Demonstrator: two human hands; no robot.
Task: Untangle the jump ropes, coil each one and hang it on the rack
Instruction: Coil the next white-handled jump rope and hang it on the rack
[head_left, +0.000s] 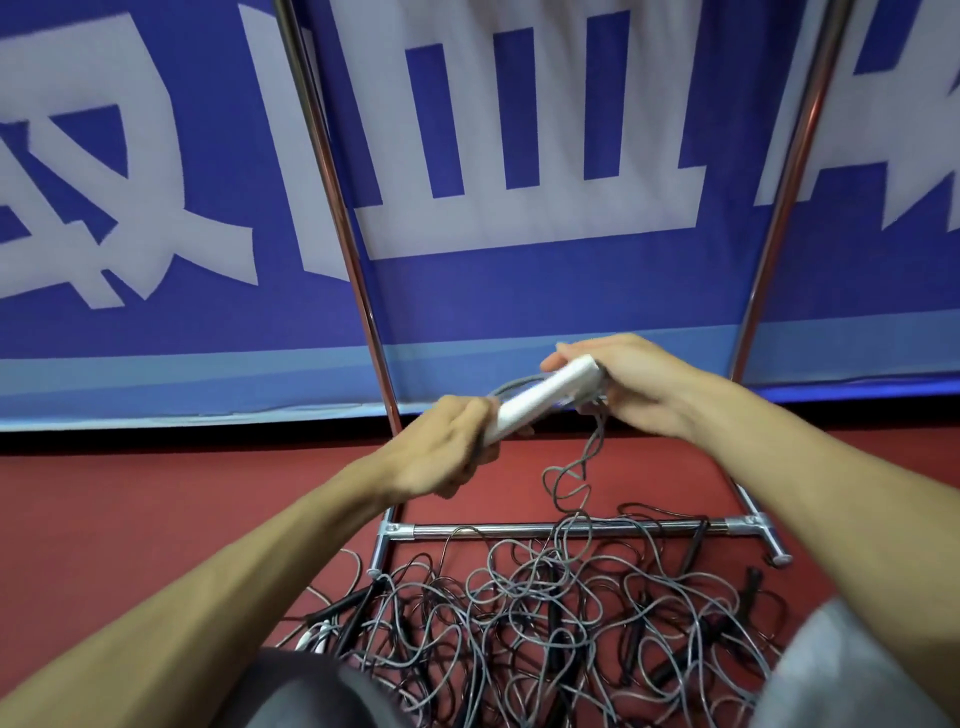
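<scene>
At frame centre the white handle (545, 400) slants lower-left to upper-right. The left hand (447, 447) grips its lower end and the right hand (623, 384) its upper end, with the grey cord (594, 447) dropping to the tangle (545, 613) below.

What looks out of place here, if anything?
The ropes: a knotted heap on the floor at the rack's foot, some looped over its bottom bar. A grey cord trails into it from the white handle gripped by left hand and right hand.
</scene>
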